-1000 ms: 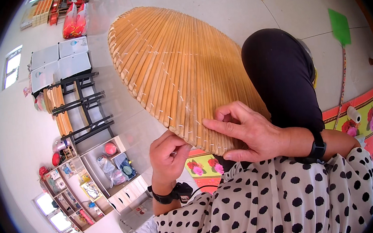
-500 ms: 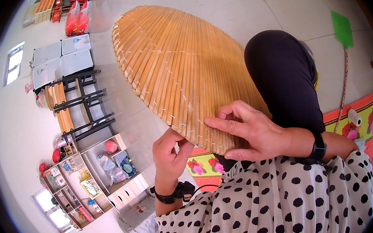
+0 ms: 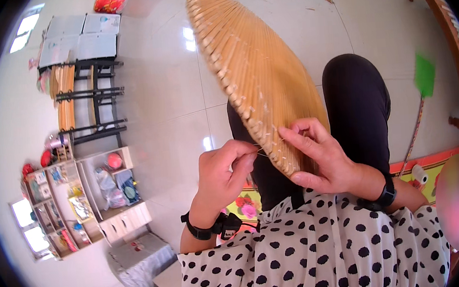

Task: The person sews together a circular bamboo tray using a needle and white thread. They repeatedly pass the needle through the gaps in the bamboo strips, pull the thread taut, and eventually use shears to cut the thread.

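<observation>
Left grip (image 3: 223,171) pinches thread (image 3: 261,150) | right grip (image 3: 325,157) clasps slatted bamboo panel (image 3: 261,71) | rim stitches (image 3: 241,96) set, thread not yet flush

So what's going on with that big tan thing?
A person is handling a large, curved tan piece of thin, wood-like slats. The right-hand grip holds its lower end, while the left-hand grip pinches thin, pale strands at its edge, perhaps thread. The piece stands tilted in front of the person's dark-trousered left leg.
</observation>
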### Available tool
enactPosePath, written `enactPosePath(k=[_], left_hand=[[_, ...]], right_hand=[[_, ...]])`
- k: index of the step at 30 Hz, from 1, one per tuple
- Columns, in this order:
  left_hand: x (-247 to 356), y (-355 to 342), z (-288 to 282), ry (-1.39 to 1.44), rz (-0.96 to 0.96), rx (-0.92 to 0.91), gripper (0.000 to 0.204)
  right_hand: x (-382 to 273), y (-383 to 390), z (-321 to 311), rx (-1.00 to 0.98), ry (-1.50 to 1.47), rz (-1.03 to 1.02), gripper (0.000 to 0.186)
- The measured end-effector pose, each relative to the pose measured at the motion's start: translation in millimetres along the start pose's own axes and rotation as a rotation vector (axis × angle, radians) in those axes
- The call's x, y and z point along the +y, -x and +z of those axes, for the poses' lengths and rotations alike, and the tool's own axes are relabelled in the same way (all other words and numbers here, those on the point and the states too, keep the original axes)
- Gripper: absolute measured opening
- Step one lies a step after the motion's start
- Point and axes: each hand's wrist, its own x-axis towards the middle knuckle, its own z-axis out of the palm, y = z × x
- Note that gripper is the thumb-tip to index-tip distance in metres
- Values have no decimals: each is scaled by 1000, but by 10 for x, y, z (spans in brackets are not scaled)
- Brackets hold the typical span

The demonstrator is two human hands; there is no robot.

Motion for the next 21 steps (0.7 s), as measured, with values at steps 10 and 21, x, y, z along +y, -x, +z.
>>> enactPosePath(k=[10,21], left_hand=[[-36,109,122,6,201,389,19],[-457,505,396,325,410,490,22]], right_hand=[[-95,35,6,10,101,55,71],[-160,112,-33,34,155,106,74]])
